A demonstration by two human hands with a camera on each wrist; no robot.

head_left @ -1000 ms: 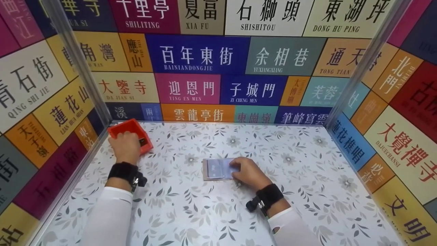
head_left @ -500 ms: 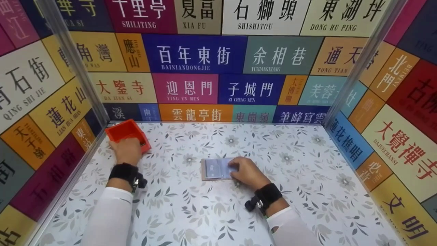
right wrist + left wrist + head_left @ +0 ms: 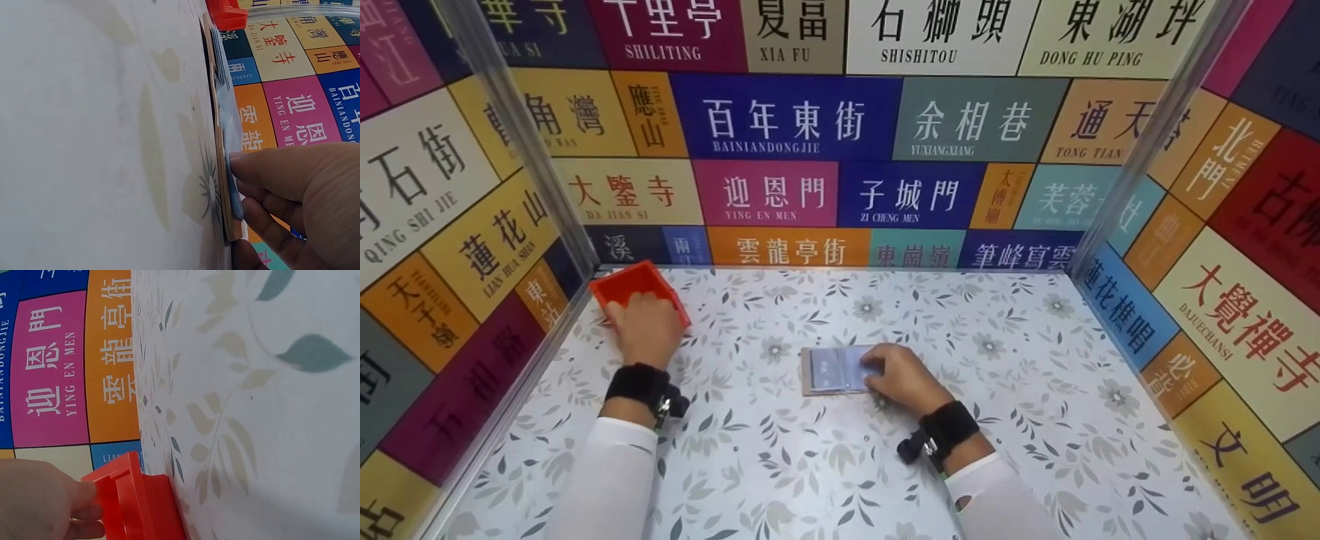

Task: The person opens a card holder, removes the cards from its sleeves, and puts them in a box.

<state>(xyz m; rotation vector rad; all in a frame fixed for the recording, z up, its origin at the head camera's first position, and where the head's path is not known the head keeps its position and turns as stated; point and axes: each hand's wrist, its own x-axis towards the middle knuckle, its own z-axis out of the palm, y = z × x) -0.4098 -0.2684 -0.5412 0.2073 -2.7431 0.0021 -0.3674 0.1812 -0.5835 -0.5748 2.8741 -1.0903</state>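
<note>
A small card holder (image 3: 838,369) lies spread open on the table, with clear bluish plastic sleeves over a tan cover. My right hand (image 3: 907,379) pinches its right edge; in the right wrist view the thumb (image 3: 270,169) presses the sleeves from above and the other fingers are at the edge. At the back left stands a red plastic box (image 3: 622,285). My left hand (image 3: 649,326) reaches over its near side, fingers down inside. In the left wrist view the hand (image 3: 50,500) is at the box's rim, and whatever its fingertips touch inside is hidden.
The table (image 3: 780,465) has a white leaf-and-flower cover. Walls with coloured Chinese sign panels (image 3: 787,120) enclose it at the back and both sides. Clear strips (image 3: 1140,150) run down the corners. The red box stands close to the back left corner.
My left hand drew back toward the box's near side, then moved forward and slightly right into it again, covering the dark thing seen earlier inside. My right hand and the card holder stayed put.
</note>
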